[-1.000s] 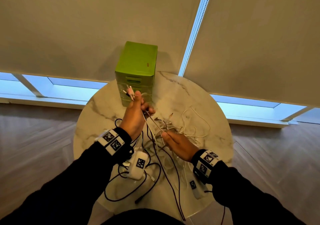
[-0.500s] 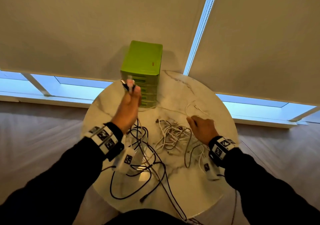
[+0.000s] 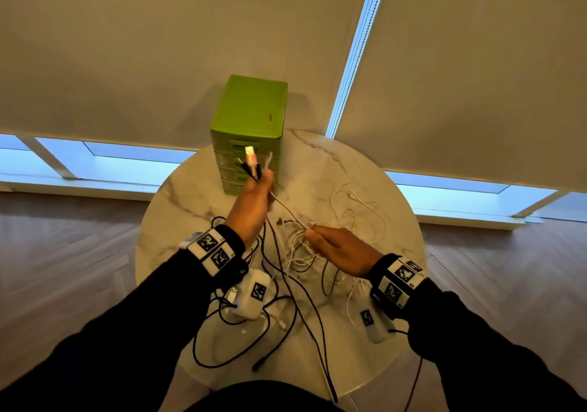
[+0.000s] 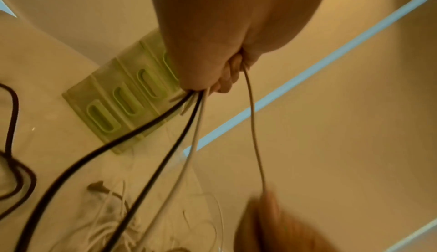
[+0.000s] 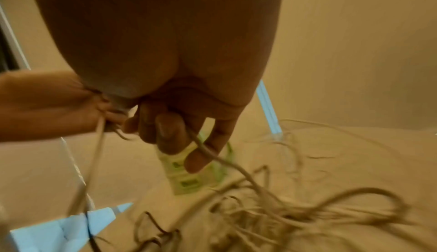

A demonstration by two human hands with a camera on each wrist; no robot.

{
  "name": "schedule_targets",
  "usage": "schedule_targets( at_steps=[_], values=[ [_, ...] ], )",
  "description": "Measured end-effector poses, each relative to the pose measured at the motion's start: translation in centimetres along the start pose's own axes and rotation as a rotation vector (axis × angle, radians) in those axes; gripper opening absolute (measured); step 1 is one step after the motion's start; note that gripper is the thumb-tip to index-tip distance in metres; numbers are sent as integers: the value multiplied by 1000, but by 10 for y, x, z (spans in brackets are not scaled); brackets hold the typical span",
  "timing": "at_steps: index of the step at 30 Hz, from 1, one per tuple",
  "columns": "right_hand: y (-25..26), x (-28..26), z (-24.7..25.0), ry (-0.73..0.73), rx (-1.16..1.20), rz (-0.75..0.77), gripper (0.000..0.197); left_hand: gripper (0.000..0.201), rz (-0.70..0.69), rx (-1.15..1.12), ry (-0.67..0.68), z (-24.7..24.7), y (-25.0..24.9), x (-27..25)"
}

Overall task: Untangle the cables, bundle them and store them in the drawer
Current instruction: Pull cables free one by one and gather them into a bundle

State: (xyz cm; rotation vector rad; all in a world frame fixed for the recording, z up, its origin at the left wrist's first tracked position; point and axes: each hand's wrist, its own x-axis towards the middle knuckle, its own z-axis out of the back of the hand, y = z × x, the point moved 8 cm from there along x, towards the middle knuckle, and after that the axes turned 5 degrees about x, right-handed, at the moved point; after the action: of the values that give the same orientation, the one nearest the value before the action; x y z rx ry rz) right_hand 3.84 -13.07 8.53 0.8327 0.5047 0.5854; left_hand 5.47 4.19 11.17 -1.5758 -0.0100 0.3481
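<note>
A: Largest first. Round marble worktop point(image 3: 374, 163), seen from the head camera. At its 12 o'clock edge stands the green drawer unit point(image 3: 251, 109), upright, all drawers shut.

B: Cables?

A: Tangle of white cables point(image 3: 320, 246) sprawls from centre toward 2 o'clock. Black cables point(image 3: 222, 360) loop from centre down to 6–7 o'clock, one running off the near edge.

B: Left hand?

A: Left hand point(image 3: 252, 208) is raised in front of the drawer unit, at about 11 o'clock from the tangle, and clenched round a bunch of cable ends. The plugs point(image 3: 252, 163) stick up out of the fist — one white, at least one black. In the left wrist view two black leads point(image 4: 151, 153) and pale ones hang from the fist down to the worktop.

B: Right hand?

A: Right hand point(image 3: 341, 251) hovers over the white tangle near centre. It pinches a thin white cable point(image 3: 287, 209) that runs taut up to the left fist. The right wrist view shows the fingers point(image 5: 170, 134) curled about that strand; blurred, so the exact grip is unclear.

B: Smaller items?

A: A white block with a square marker point(image 3: 254, 294) under the left wrist, a second point(image 3: 371, 322) under the right, both resting on the worktop among the cables.
</note>
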Motion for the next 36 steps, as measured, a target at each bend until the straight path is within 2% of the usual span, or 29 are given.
schedule_targets(
  at_steps=[2, 4, 7, 9, 11, 12, 13, 15, 16, 17, 18, 21, 24, 26, 27, 30, 31, 32, 33, 36],
  values=[
    [-35, -13, 9, 7, -27, -123, 35, 55, -47, -51, -83, 20, -13, 8],
    [-67, -26, 23, -14, -124, -242, 39, 55, -85, -102, -137, 35, -22, 13],
    [-92, -37, 51, -97, -250, -337, 43, 57, -118, -107, -93, 32, -25, 13],
    [-91, -36, 64, -168, -304, -317, 35, 46, -127, -76, -34, 17, -23, 6],
    [-80, -36, 72, -221, -293, -275, 21, 20, -147, -87, 49, -9, -23, -2],
    [-69, -37, 72, -231, -278, -240, 33, 13, -157, -99, 88, -23, -23, -6],
    [-56, -41, 70, -224, -242, -192, 46, 15, -160, -99, 120, -38, -22, -9],
    [-26, -49, 60, -193, -114, -107, 61, 53, -137, -83, 170, -66, -18, -15],
    [-11, -53, 53, -169, -37, -83, 62, 67, -141, -83, 195, -79, -19, -19],
    [-1, -58, 48, -161, 43, -68, 60, 65, -158, -85, 226, -93, -21, -24],
    [6, -65, 46, -175, 123, -66, 52, 55, -180, -68, 264, -107, -21, -28],
    [14, -91, 62, -369, 134, -81, 18, 30, -195, -35, 382, -140, -20, -39],
    [0, -131, 93, -580, -64, -126, 31, 30, -92, -122, 388, -152, -10, -34],
    [-30, -164, 110, -647, -176, -235, 34, 33, -40, -248, 400, -154, -6, -29],
    [-54, -180, 114, -635, -237, -326, 33, 34, -10, -304, 408, -153, -6, -28],
    [-135, -227, 95, -412, -353, -718, 25, 32, 67, -427, 470, -158, -7, -36],
    [-152, -237, 84, -355, -358, -796, 25, 32, 89, -443, 498, -161, -6, -41],
    [-159, -241, 74, -343, -364, -807, 34, 32, 111, -449, 528, -165, -4, -46],
    [-155, -238, 65, -366, -352, -754, 47, 32, 130, -446, 556, -170, -1, -51],
    [-109, -199, 38, -430, -228, -448, 76, 32, 160, -429, 615, -183, 9, -66]
  ],
)
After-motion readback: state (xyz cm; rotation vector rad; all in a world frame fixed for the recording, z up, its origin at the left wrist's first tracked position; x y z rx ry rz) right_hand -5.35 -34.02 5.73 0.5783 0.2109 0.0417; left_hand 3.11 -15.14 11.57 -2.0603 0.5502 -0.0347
